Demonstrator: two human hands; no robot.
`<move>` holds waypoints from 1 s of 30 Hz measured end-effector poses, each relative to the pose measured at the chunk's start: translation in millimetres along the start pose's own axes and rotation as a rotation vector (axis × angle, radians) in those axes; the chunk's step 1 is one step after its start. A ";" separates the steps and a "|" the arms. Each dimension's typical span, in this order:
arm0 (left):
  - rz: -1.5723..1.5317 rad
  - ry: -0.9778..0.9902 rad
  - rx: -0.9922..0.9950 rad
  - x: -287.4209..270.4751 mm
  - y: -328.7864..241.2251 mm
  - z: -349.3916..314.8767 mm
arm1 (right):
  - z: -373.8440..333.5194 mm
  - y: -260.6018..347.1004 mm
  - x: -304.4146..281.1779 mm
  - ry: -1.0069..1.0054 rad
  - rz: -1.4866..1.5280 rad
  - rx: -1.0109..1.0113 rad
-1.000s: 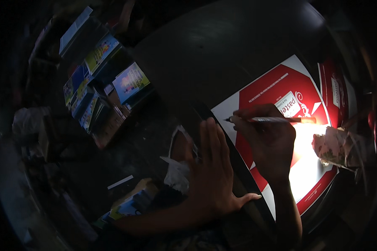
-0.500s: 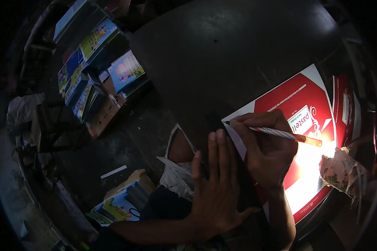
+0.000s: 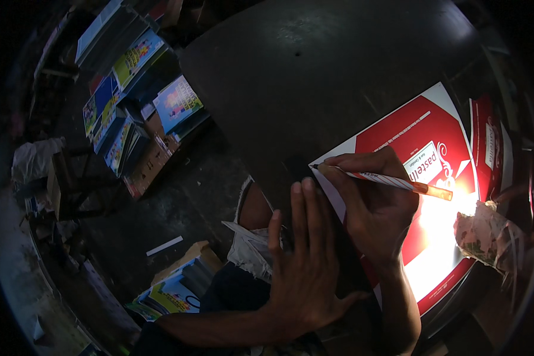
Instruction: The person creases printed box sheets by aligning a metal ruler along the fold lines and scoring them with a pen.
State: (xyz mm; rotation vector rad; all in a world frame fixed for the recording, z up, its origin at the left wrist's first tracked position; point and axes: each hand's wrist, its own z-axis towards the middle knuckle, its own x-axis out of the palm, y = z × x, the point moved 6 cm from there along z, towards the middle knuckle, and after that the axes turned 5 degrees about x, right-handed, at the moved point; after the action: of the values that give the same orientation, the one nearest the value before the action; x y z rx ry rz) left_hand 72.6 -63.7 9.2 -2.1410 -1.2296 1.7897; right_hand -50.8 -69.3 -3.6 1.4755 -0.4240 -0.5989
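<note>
Between the thumb and fingers of my right hand is a pen with a striped white barrel and an orange end. Its dark tip meets the left corner of a red and white printed sheet lying on the dark table. My left hand is spread, palm down, at the near edge of the table. Its fingers point toward the pen tip and hold nothing. Part of the sheet is hidden beneath my right hand and wrist.
A bright light, with a crumpled wrapped object beside it, glares on the sheet's right side. Another red printed piece lies beyond. Stacks of colourful booklets stand at far left; more booklets sit in a carton near my left forearm.
The whole view has shifted slightly. My right hand keeps the pen at the sheet's corner, and my left hand stays spread in nearly the same place.
</note>
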 end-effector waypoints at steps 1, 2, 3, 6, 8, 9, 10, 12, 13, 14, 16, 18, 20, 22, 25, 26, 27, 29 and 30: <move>0.003 0.000 -0.001 0.6 0.5 -0.3 | 0.0 -1.3 0.9 0.000 0.003 -0.001; 0.005 -0.006 -0.003 1.1 1.1 -0.6 | 0.0 -1.9 1.8 -0.003 0.005 -0.009; 0.008 -0.012 -0.004 1.3 1.5 -0.8 | -0.1 -1.9 2.7 -0.007 0.007 -0.018; 0.012 0.000 -0.010 2.1 1.9 -0.7 | -0.9 -1.7 3.9 -0.025 0.016 -0.017; 0.005 -0.007 -0.004 1.8 0.7 -0.5 | -1.2 0.1 2.7 -0.028 -0.011 -0.025; 0.001 -0.012 -0.005 2.1 0.8 -0.8 | -1.7 0.0 2.9 -0.028 -0.033 -0.031; 0.001 -0.010 -0.007 2.2 0.7 -0.5 | -1.5 0.7 2.6 -0.028 -0.031 -0.028; -0.028 -0.039 0.010 -0.4 -1.2 0.8 | 0.1 4.0 1.5 -0.015 -0.117 0.000; -0.029 -0.038 0.007 -0.2 -1.4 1.0 | 0.5 6.3 -0.4 -0.013 -0.116 0.003; -0.008 -0.035 0.004 -0.1 -1.5 1.2 | 0.6 10.3 0.7 0.035 -0.191 -0.025; 0.012 -0.033 0.002 -0.1 -1.9 1.7 | 0.2 15.4 2.5 0.082 -0.268 -0.053; 0.038 -0.041 0.011 -1.5 -2.3 1.4 | -0.3 17.7 4.3 0.096 -0.262 -0.047; 0.028 -0.055 0.019 -2.1 -1.7 0.9 | -1.2 16.6 4.8 0.091 -0.269 -0.055; 0.016 -0.068 0.031 -2.6 -2.1 0.5 | -2.8 17.1 4.4 0.084 -0.279 -0.061; 0.019 -0.072 0.026 -3.1 -2.2 0.7 | -7.1 19.0 1.8 0.072 -0.293 -0.039; 0.038 -0.077 0.020 -3.5 -2.2 1.1 | -9.0 20.9 -0.7 0.066 -0.304 -0.006; 0.055 -0.079 0.015 -4.5 -2.9 1.1 | -11.5 23.5 -3.7 0.059 -0.317 0.030; 0.108 -0.038 0.009 -6.9 -4.8 1.9 | -17.1 30.9 -10.3 0.068 -0.357 0.032; 0.162 0.000 0.002 -7.3 -5.6 2.5 | -20.4 34.7 -13.0 0.079 -0.397 0.031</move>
State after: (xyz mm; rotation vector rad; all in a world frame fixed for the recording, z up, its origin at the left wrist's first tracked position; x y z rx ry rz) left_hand 67.7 -65.5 17.2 -2.2992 -1.0823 1.8497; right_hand -44.7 -45.4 30.8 1.6204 -0.0755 -0.8459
